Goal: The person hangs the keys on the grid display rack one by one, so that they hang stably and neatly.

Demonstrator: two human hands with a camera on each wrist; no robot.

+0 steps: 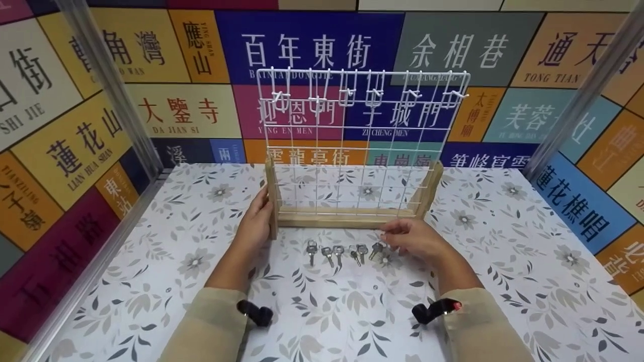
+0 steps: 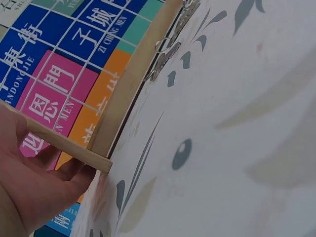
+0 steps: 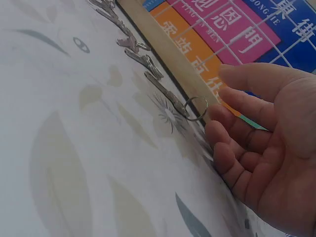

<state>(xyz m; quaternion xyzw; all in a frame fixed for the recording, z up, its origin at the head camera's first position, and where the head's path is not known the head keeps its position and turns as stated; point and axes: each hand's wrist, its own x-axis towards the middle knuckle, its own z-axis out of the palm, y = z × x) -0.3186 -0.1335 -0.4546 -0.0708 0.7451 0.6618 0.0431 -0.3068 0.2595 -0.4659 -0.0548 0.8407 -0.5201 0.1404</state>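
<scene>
A white wire grid rack [image 1: 352, 138] stands upright in a wooden base [image 1: 347, 221]. My left hand [image 1: 257, 221] grips the base's left side piece; in the left wrist view, bent fingers [image 2: 74, 173] wrap that wooden bar [image 2: 74, 150]. In front of the base several small metal keys with rings lie in a row, among them a leftmost key [image 1: 311, 251] and a rightmost key [image 1: 376, 250]. Beside the rightmost one is my right hand [image 1: 415, 237], fingers loosely bent and nothing held. Its fingertips are close to the key's ring [image 3: 196, 108]; whether they touch, I cannot tell.
Several white wire hooks, including one at the right end [image 1: 454, 96], hang along the grid's upper part. A floral cloth [image 1: 352, 311] covers the table. Behind stands a wall of coloured signs [image 1: 312, 35], with clear upright posts [image 1: 578, 75] at either side.
</scene>
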